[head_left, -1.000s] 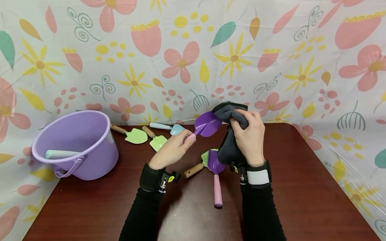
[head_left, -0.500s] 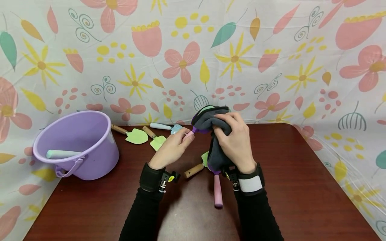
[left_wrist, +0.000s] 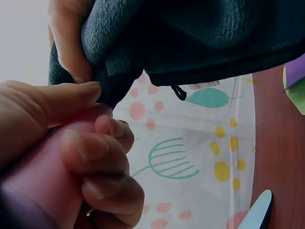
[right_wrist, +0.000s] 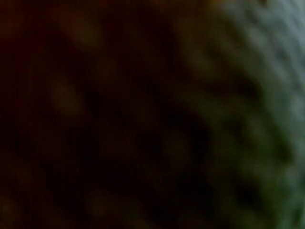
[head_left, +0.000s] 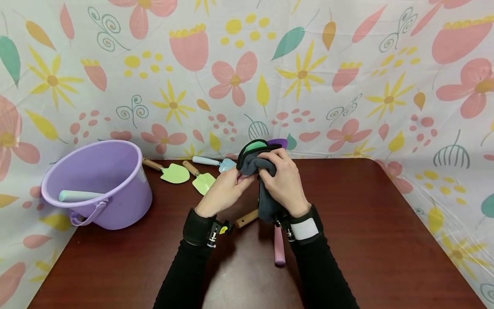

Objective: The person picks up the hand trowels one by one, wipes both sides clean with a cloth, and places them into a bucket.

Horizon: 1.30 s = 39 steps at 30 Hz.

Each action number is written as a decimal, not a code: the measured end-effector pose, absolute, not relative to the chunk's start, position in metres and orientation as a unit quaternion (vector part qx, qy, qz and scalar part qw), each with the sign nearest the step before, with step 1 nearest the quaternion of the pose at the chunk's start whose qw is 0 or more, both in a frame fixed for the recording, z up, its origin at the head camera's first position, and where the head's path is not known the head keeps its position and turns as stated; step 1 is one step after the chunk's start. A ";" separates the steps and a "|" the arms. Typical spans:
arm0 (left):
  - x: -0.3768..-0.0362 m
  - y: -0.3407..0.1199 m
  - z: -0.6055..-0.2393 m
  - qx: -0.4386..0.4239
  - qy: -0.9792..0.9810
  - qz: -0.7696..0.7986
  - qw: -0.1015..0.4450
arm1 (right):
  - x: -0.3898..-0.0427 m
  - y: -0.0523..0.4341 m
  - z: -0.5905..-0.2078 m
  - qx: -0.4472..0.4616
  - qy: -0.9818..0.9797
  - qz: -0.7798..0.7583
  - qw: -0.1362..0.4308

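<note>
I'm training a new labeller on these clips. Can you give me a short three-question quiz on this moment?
1. True or false: the left hand grips a pink handle.
2. What does the right hand hold? A) a dark grey cloth B) a blue trowel C) the bucket's handle
3. Fill in: a pale blue handle sticks out of the purple ____.

Key
1. True: in the left wrist view its fingers curl round the handle.
2. A: the cloth is wrapped over the purple trowel.
3. Bucket, on the table at the left.
</note>
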State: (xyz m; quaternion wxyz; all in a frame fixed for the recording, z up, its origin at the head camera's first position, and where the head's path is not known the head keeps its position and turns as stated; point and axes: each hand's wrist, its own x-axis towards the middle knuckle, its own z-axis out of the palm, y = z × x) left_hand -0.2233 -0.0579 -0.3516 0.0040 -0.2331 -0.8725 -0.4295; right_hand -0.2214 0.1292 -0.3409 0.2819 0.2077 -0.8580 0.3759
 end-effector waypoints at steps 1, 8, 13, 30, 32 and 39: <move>-0.223 -0.057 -0.352 -0.233 -0.873 -0.428 0.004 | -0.223 0.130 -0.342 0.203 -0.858 0.378 0.284; -0.223 -0.055 -0.352 -0.231 -0.889 -0.394 0.023 | -0.234 0.140 -0.351 0.177 -0.853 0.390 0.300; -0.224 -0.053 -0.349 -0.241 -0.893 -0.378 0.042 | -0.236 0.146 -0.347 0.167 -0.842 0.398 0.325; -0.222 -0.056 -0.354 -0.255 -0.884 -0.392 0.008 | -0.231 0.168 -0.343 0.104 -0.834 0.404 0.361; -0.223 -0.056 -0.353 -0.256 -0.882 -0.397 0.003 | -0.233 0.173 -0.342 0.096 -0.834 0.403 0.365; -0.223 -0.061 -0.352 -0.250 -0.880 -0.405 0.009 | -0.235 0.182 -0.342 0.081 -0.834 0.403 0.369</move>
